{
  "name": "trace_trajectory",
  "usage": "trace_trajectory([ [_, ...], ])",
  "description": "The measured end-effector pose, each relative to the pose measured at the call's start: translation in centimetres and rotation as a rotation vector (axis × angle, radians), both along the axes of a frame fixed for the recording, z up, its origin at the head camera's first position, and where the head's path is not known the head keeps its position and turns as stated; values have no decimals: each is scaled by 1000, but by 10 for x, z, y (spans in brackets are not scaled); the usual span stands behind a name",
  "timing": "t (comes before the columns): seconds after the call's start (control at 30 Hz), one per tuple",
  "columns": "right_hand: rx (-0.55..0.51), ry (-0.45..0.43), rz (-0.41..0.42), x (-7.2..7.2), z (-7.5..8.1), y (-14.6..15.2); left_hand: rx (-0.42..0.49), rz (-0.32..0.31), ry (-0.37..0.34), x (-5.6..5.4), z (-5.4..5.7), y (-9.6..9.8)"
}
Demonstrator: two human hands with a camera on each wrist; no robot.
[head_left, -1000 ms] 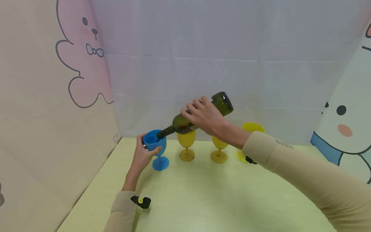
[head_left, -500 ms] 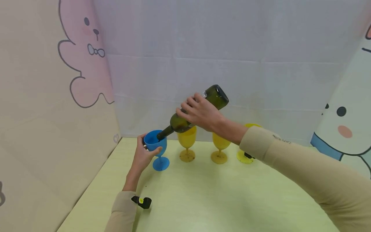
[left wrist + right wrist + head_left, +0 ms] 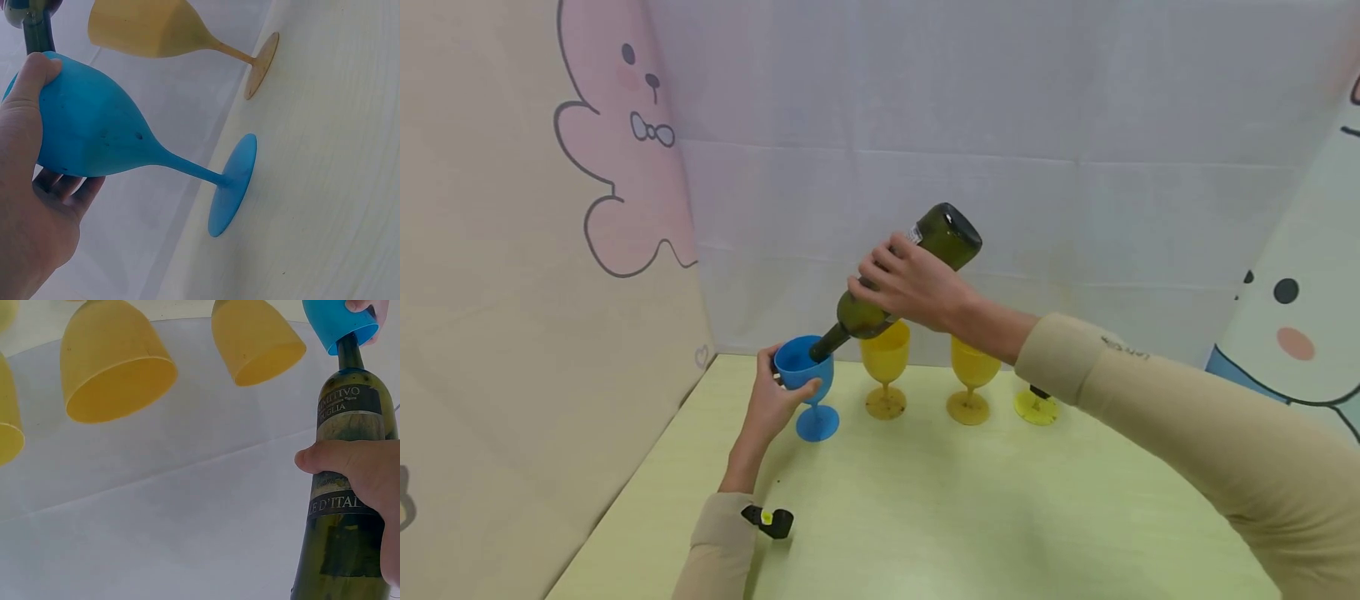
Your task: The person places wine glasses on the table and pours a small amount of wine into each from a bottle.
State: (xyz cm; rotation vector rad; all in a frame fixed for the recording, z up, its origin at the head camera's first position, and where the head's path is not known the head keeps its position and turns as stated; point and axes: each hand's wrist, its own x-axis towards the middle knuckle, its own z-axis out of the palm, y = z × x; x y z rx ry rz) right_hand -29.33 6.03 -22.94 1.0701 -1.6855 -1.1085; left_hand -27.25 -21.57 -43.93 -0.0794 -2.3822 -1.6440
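Gripping the bowl of a blue plastic goblet [image 3: 803, 371] at the centre-left of the head view, the left hand [image 3: 769, 406] has its thumb on the near side and its fingers curled behind, mostly hidden by the cup. The goblet's round foot stands on the pale green table [image 3: 940, 517]. In the left wrist view the same left hand [image 3: 31, 206] fills the lower left, thumb pressed along the rim, fingertips showing under the bowl.

The right hand [image 3: 910, 287] is wrapped round the body of a dark green wine bottle [image 3: 940, 237], which slopes down toward the left of the frame, base raised. Its neck dips past the goblet's rim, so the mouth is out of sight inside the cup; whether anything flows cannot be told. The right wrist view shows the right hand [image 3: 359, 481] at the right edge covering part of the label, whose print is cut short by the fingers, with the bottle's base out of frame.

Three yellow goblets stand in a row right of the blue one: first [image 3: 884, 358], second [image 3: 973, 377], and a third [image 3: 1036, 407] whose bowl is hidden behind the right sleeve, only its foot visible. Printed cartoon curtains [image 3: 625, 167] close in the scene
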Motion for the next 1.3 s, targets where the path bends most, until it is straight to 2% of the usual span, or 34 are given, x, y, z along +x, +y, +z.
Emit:
trace_trajectory([
  [0.27, 38, 83, 44, 0, 0, -3, 7, -6, -15, 2, 2, 1],
  [0.43, 50, 96, 46, 1, 5, -7, 13, -7, -7, 1, 1, 2],
  [0.8, 92, 81, 9, 0, 11, -17, 4, -5, -10, 0, 2, -2],
  [1.07, 119, 60, -15, 2, 4, -19, 8, -10, -58, 4, -3, -1],
  [1.3, 94, 10, -79, 5, 7, -20, 7, -1, -15, 2, 1, -3],
])
